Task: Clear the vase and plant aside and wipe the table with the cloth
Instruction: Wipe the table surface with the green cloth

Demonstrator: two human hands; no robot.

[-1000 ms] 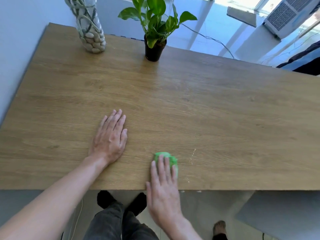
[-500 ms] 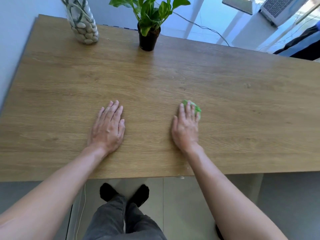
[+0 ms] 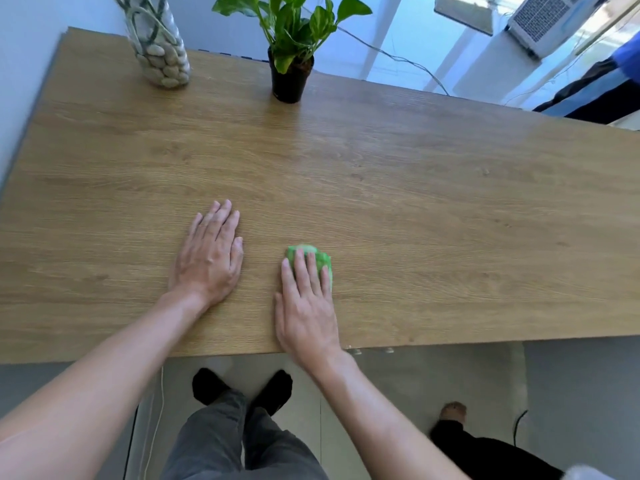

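A small green cloth (image 3: 311,255) lies on the wooden table (image 3: 415,209) near the front edge, mostly under the fingers of my right hand (image 3: 306,304), which presses flat on it. Left of it, my left hand (image 3: 209,256) rests palm down on the bare wood with fingers together, holding nothing. A glass vase (image 3: 157,46) filled with pebbles stands at the far left corner. To its right, by the far edge, is a green plant in a black pot (image 3: 289,76).
A white wall runs along the table's left side. Beyond the far edge are a cable, a window and an air-conditioner unit (image 3: 543,19). Below the front edge I see my legs and another person's foot (image 3: 452,412) on the floor.
My right hand has slid the cloth back toward the front edge and to the left, after pushing it out to the middle half a second ago. My left hand has stayed put.
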